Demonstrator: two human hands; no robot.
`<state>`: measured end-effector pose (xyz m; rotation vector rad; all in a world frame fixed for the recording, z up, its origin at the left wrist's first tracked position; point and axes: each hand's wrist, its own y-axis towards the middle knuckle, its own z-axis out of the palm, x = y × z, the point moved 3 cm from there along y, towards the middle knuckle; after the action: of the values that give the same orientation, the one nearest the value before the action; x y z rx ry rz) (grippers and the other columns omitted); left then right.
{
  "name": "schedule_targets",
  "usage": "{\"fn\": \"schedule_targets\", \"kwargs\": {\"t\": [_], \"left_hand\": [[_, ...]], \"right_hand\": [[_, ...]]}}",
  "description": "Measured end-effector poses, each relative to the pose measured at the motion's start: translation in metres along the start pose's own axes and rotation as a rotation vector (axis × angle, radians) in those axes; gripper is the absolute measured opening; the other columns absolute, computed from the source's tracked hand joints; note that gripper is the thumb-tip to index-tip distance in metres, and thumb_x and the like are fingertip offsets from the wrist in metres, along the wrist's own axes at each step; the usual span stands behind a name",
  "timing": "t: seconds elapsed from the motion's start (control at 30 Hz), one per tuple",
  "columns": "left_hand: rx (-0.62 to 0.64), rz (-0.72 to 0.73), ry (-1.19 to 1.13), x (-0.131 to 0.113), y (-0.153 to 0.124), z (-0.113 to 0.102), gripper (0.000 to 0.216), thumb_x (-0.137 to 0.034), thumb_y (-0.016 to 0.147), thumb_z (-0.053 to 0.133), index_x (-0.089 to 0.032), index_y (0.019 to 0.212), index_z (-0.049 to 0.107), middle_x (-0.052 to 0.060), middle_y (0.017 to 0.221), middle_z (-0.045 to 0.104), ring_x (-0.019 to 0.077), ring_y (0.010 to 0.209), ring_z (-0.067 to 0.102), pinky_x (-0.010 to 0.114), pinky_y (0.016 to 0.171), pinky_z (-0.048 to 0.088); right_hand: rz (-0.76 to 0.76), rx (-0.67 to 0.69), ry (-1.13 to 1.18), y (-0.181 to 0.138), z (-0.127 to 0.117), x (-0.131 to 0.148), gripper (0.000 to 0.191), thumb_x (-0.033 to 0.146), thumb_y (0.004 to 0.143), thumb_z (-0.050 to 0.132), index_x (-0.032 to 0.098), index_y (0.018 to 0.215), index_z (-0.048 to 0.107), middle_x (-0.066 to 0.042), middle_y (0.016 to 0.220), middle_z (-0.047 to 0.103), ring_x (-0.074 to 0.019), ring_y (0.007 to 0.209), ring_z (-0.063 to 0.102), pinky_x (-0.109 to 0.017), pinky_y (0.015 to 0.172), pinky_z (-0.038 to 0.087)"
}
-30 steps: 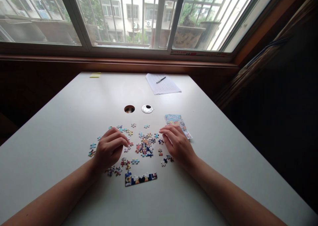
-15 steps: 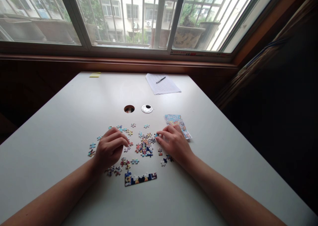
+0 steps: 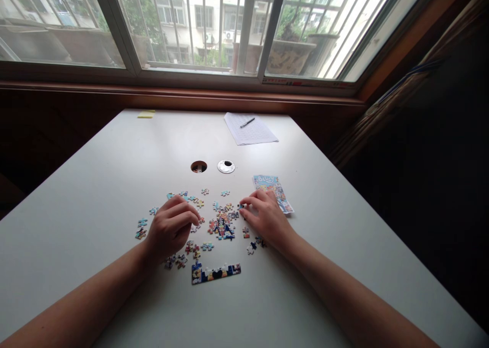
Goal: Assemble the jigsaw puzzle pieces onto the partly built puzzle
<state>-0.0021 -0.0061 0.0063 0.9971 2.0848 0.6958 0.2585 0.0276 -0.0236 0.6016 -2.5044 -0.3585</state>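
Hands both low in the centre of the frame, resting on the white surface [image 3: 114, 175] among scattered puzzle pieces [image 3: 225, 207]. I see the right hand [image 3: 267, 219] just right of centre, its fingers [image 3: 249, 201] drawn together and pinching a small bluish piece [image 3: 240, 206] at the upper right edge of the scatter. Left hand [image 3: 170, 228] sits left of centre, fingers curled loosely inward; I cannot tell whether they grip anything. Between the two hands lies a partly joined cluster [image 3: 222, 228]. Below it, nearer the bottom of the frame, an assembled edge strip [image 3: 216, 273] lies flat. Printed reference card [image 3: 273, 190] lies just beyond the right hand, touching or partly under its knuckles. Toward the upper centre: two round holes, a paper sheet [image 3: 250, 130] with a pen [image 3: 247, 122] on it.
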Motion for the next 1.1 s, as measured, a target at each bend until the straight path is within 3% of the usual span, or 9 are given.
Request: {"fn": "schedule_targets", "kwargs": {"t": [0.2,0.4,0.53,0.67,0.87,1.1], "left_hand": [[0.047,0.033,0.023,0.002,-0.004,0.004,0.023,-0.006,0.091,0.052,-0.021,0.078,0.063,0.002,0.081,0.072,0.0161,0.073,0.057,0.033,0.071,0.048],[0.14,0.068,-0.001,0.002,-0.006,0.008,0.019,-0.007,0.09,0.053,-0.022,0.086,0.063,0.004,0.089,0.073,0.0182,0.079,0.057,0.035,0.075,0.049],[0.218,0.065,0.015,0.003,-0.005,0.012,0.025,-0.005,0.088,0.053,-0.024,0.097,0.067,0.004,0.097,0.074,0.0197,0.085,0.058,0.036,0.078,0.05],[0.248,0.1,0.043,0.0,-0.003,0.014,0.035,-0.002,0.086,0.053,-0.026,0.107,0.068,0.002,0.105,0.074,0.0208,0.092,0.058,0.038,0.083,0.052],[0.337,0.153,0.054,-0.003,-0.004,0.018,0.038,-0.007,0.086,0.053,-0.027,0.116,0.066,0.002,0.116,0.073,0.0235,0.105,0.059,0.042,0.089,0.053],[0.376,0.172,0.067,-0.005,-0.003,0.02,0.03,-0.012,0.092,0.052,-0.026,0.114,0.067,0.001,0.115,0.073,0.023,0.113,0.058,0.04,0.094,0.052]], "right_hand": [[0.017,0.026,0.017,-0.001,0.0,-0.002,0.011,0.026,0.089,0.067,0.025,0.1,0.067,-0.007,0.105,0.064,-0.0298,0.108,0.052,-0.051,0.098,0.047],[-0.01,-0.041,0.178,-0.002,-0.012,0.006,0.007,0.018,0.089,0.068,0.025,0.089,0.067,-0.004,0.091,0.069,-0.027,0.104,0.055,-0.045,0.096,0.047],[0.014,0.056,0.289,-0.007,-0.014,0.023,0.004,0.022,0.088,0.071,0.026,0.087,0.07,-0.003,0.089,0.071,-0.0245,0.099,0.058,-0.04,0.088,0.051],[-0.098,0.188,0.353,-0.015,-0.006,0.046,0.006,0.022,0.088,0.073,0.027,0.089,0.071,0.0,0.085,0.074,-0.0227,0.094,0.058,-0.037,0.083,0.052],[-0.21,0.171,0.265,-0.02,0.001,0.055,0.005,0.024,0.092,0.067,0.026,0.089,0.07,-0.001,0.086,0.074,-0.0227,0.093,0.056,-0.037,0.083,0.051],[-0.367,0.098,0.225,-0.02,0.002,0.054,0.008,0.018,0.093,0.064,0.022,0.095,0.07,-0.004,0.085,0.071,-0.0219,0.095,0.054,-0.035,0.085,0.051]]}}
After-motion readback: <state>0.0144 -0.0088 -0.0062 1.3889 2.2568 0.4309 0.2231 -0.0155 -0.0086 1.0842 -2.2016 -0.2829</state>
